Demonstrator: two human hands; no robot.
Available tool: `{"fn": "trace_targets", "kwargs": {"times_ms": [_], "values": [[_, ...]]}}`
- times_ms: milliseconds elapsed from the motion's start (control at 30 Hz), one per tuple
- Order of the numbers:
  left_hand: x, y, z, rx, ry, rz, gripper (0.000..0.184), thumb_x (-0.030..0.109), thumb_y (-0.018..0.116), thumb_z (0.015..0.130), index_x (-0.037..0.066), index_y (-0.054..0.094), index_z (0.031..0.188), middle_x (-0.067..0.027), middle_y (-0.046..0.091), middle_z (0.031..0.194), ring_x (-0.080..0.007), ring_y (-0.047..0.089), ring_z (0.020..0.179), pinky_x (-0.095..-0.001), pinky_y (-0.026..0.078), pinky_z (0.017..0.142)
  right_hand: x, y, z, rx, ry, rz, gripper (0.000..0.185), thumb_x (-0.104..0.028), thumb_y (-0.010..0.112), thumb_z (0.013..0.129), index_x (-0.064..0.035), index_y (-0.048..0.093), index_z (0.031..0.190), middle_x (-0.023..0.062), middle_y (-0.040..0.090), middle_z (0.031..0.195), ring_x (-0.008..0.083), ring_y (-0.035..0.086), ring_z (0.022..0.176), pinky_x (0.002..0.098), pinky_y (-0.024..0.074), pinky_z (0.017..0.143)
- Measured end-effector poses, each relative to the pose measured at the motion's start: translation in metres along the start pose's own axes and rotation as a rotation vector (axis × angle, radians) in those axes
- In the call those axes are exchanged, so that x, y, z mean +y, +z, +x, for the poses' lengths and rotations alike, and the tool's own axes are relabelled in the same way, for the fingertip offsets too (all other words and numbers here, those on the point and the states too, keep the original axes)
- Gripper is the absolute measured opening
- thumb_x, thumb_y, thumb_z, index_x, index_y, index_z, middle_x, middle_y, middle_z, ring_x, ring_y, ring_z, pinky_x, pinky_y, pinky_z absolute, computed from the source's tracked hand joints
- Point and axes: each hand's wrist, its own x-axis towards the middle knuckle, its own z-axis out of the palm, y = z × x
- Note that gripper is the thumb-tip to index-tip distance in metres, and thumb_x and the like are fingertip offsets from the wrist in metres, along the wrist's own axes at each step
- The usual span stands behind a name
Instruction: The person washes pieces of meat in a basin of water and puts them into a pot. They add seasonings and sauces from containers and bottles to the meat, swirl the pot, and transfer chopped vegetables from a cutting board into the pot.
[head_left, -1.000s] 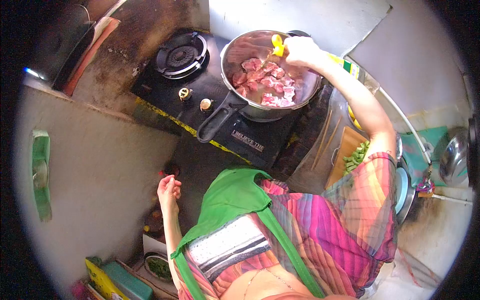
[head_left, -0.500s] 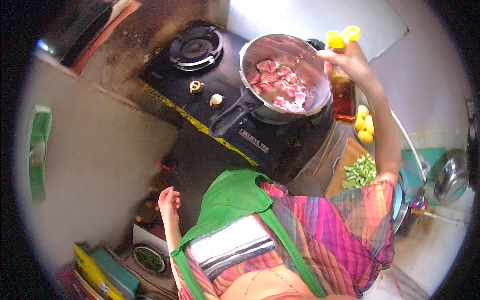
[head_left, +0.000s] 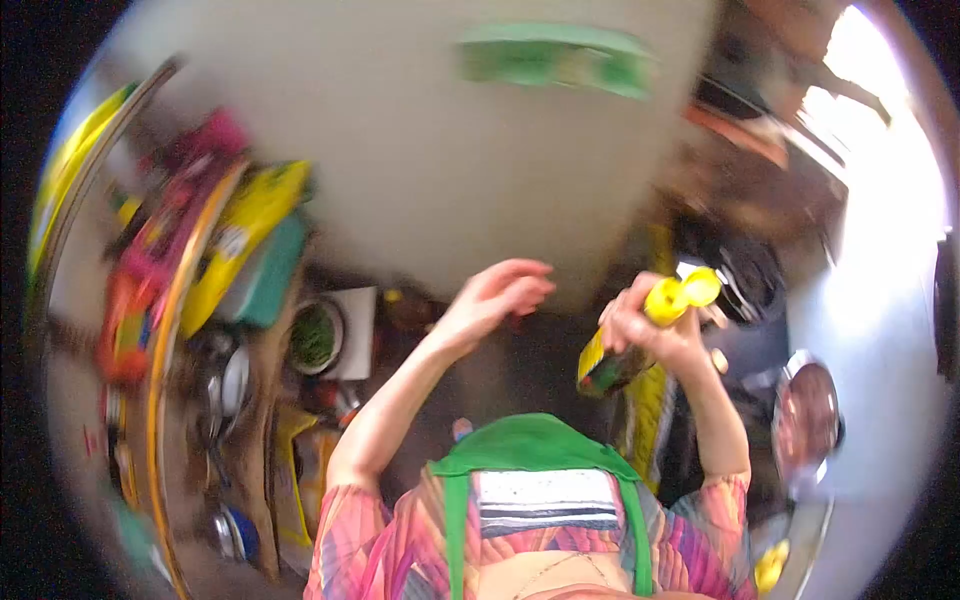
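My right hand (head_left: 650, 325) is wrapped round a bottle of dark liquid (head_left: 606, 372) with a flip-top yellow cap (head_left: 668, 300). The cap's lid stands open, and the bottle is tilted, its base toward the left. To the left, my left hand (head_left: 500, 298) is raised in front of me, its fingers loosely stretched and holding nothing; it is apart from the bottle. At the right, the metal pot (head_left: 808, 415) with pinkish meat is blurred by motion. A green apron (head_left: 540, 445) covers my front.
Left, a wooden-edged shelf rack (head_left: 172, 400) holds bowls and colourful packets. Nearby are a yellow packet (head_left: 245, 245), a teal box (head_left: 265, 275) and a bowl of green leaves (head_left: 315, 337). A stove burner (head_left: 750, 280) is at the right; a green holder (head_left: 560, 60) hangs on the wall.
The view has swung left, away from the stove toward the shelves. My right hand has brought the bottle from beside the pot to in front of me. My left hand has risen.
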Motion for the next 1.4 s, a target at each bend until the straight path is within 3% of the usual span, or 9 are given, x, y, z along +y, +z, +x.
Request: {"fn": "trace_targets", "kwargs": {"times_ms": [100, 233, 467, 633, 833, 867, 1033, 1200, 1400], "values": [[0.066, 0.011, -0.007, -0.117, 0.195, 0.216, 0.049, 0.036, 0.05, 0.092, 0.002, 0.046, 0.126, -0.0123, 0.054, 0.122, -0.0178, 0.048, 0.115, -0.0335, 0.035, 0.1, 0.024, 0.058, 0.024, -0.289, 0.104, -0.011, 0.014, -0.011, 0.064, 0.079, -0.0045, 0.052, 0.08, 0.0058, 0.061, 0.065, 0.0132, 0.06, 0.06, 0.0257, 0.0488, 0.055], [0.109, 0.031, -0.03, -0.269, -0.053, 0.28, 0.04, 0.027, 0.059, 0.085, 0.001, 0.055, 0.115, -0.011, 0.061, 0.108, -0.0172, 0.056, 0.1, -0.0321, 0.043, 0.092, 0.026, 0.105, 0.021, -0.541, 0.037, 0.064, 0.016, -0.009, 0.065, 0.076, -0.0021, 0.05, 0.075, 0.0081, 0.058, 0.064, 0.0174, 0.059, 0.059, 0.0291, 0.0496, 0.056], [0.05, -0.099, -0.136, 0.454, 0.005, 0.044, 0.025, 0.012, 0.055, 0.086, -0.002, 0.061, 0.106, -0.0087, 0.063, 0.102, -0.0147, 0.059, 0.093, -0.027, 0.048, 0.08, 0.104, 0.223, 0.121, -0.832, 0.417, 0.501, 0.016, -0.015, 0.063, 0.076, -0.0032, 0.053, 0.075, 0.0065, 0.055, 0.058, 0.0184, 0.059, 0.057, 0.0316, 0.0488, 0.055], [0.025, -0.115, -0.16, 0.91, 0.142, 0.39, 0.023, 0.006, 0.052, 0.087, 0.0, 0.061, 0.107, -0.0114, 0.061, 0.111, -0.0163, 0.059, 0.098, -0.0277, 0.047, 0.084, 0.137, 0.276, 0.15, -0.896, 0.584, 0.612, 0.016, -0.017, 0.063, 0.079, -0.0042, 0.055, 0.083, 0.0056, 0.054, 0.06, 0.0174, 0.055, 0.055, 0.0298, 0.0432, 0.05], [0.047, -0.147, -0.159, 1.061, 0.151, 0.358, 0.025, 0.009, 0.048, 0.09, 0.002, 0.061, 0.109, -0.0099, 0.059, 0.117, -0.0136, 0.061, 0.089, -0.0232, 0.049, 0.073, 0.122, 0.313, 0.195, -0.912, 0.601, 0.593, 0.019, -0.022, 0.065, 0.08, -0.0056, 0.055, 0.081, 0.0037, 0.055, 0.063, 0.0153, 0.055, 0.058, 0.0284, 0.0453, 0.054], [0.062, -0.151, -0.162, 1.009, 0.067, 0.268, 0.029, 0.01, 0.051, 0.089, 0.005, 0.056, 0.118, -0.0084, 0.054, 0.123, -0.0076, 0.059, 0.071, -0.0196, 0.047, 0.055, 0.112, 0.315, 0.209, -0.899, 0.495, 0.534, 0.019, -0.021, 0.065, 0.08, -0.0055, 0.055, 0.079, 0.0038, 0.056, 0.062, 0.0152, 0.056, 0.057, 0.0285, 0.0459, 0.054], [0.124, -0.195, -0.165, 1.385, 0.286, 0.45, 0.042, 0.009, 0.057, 0.085, 0.001, 0.048, 0.125, -0.0095, 0.05, 0.128, -0.0197, 0.05, 0.114, -0.032, 0.038, 0.098, -0.023, 0.302, 0.312, -0.844, 0.061, 0.378, 0.015, -0.008, 0.067, 0.078, -0.0025, 0.052, 0.078, 0.0078, 0.061, 0.067, 0.0137, 0.06, 0.059, 0.0271, 0.0497, 0.054], [0.059, -0.223, -0.216, 1.506, -0.049, 0.019, 0.026, 0.017, 0.055, 0.09, 0.001, 0.055, 0.11, -0.0096, 0.061, 0.107, -0.0155, 0.06, 0.093, -0.0281, 0.048, 0.081, -0.139, 0.285, 0.425, -0.678, -0.84, 0.452, 0.013, 0.001, 0.049, 0.083, -0.0077, 0.041, 0.076, 0.007, 0.05, 0.055, 0.0182, 0.052, 0.053, 0.0412, 0.047, 0.072], [0.002, -0.196, -0.231, 1.629, -0.239, -0.238, 0.022, 0.016, 0.052, 0.091, 0.001, 0.055, 0.108, -0.0109, 0.063, 0.098, -0.0158, 0.063, 0.082, -0.026, 0.049, 0.071, -0.188, 0.366, 0.531, -0.157, -1.182, 0.24, 0.01, -0.013, 0.063, 0.083, -0.0049, 0.059, 0.081, 0.0051, 0.061, 0.065, 0.0139, 0.06, 0.062, 0.0291, 0.0511, 0.06]]}}
